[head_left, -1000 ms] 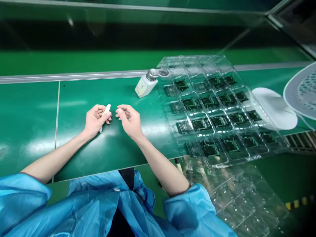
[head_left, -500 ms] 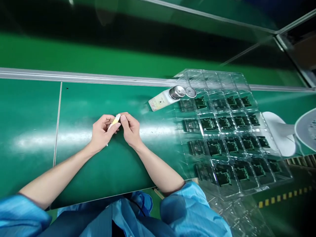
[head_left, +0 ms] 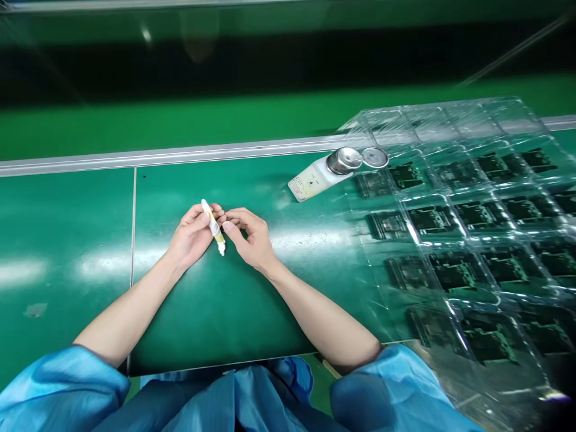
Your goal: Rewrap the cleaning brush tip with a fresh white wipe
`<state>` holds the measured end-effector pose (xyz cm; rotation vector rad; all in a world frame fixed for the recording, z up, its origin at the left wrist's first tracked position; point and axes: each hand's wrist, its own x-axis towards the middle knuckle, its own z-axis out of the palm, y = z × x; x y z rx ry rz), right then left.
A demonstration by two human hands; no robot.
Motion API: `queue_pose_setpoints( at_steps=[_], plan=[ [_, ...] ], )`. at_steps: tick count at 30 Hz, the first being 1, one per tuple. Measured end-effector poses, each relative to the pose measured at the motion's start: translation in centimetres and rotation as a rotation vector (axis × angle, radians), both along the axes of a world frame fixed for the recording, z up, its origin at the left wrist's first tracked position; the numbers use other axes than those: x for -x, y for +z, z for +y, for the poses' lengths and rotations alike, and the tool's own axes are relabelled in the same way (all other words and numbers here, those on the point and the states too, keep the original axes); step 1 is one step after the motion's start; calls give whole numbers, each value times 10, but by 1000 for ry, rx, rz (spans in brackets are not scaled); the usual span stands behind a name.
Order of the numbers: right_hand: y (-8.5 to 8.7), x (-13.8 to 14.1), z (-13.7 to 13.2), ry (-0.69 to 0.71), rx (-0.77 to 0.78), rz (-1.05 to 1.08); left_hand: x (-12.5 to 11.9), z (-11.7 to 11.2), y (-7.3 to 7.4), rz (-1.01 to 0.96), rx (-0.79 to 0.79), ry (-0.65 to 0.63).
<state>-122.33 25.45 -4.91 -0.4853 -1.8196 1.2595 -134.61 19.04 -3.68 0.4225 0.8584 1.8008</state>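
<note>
A small white and yellow tube-like tool point(head_left: 213, 227) stands tilted between my two hands over the green mat point(head_left: 216, 300). The fingers of my left hand point(head_left: 192, 236) are closed round it. Touching its lower end are the pinched fingertips of my right hand point(head_left: 250, 236). Both forearms rest on the mat, with blue sleeves at the bottom.
A white dispenser bottle with a metal top point(head_left: 327, 171) lies on its side behind my right hand. A clear plastic blister tray point(head_left: 472, 198) holding several dark green circuit boards fills the right side. A metal rail point(head_left: 157, 157) runs along the far edge.
The tool has turned in my hands, from pointing up-right to pointing up-left with its tip lower. The view has shifted, so the tray sits closer and larger on the right.
</note>
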Motion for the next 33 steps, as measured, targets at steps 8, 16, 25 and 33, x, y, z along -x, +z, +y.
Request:
queue_pose_setpoints(
  at_steps=[8, 16, 25, 33],
  plan=[
    [-11, -2, 5, -110, -536, -268, 6, 2, -1, -94, -35, -27],
    [-12, -5, 7, -95, -546, -296, 5, 1, 0, -54, -30, -32],
    [-11, -7, 6, -95, -538, -292, 4, -1, 1, -92, -16, -50],
    [-11, -8, 5, -86, -519, -320, 4, 0, 0, -62, 11, -36]
  ],
)
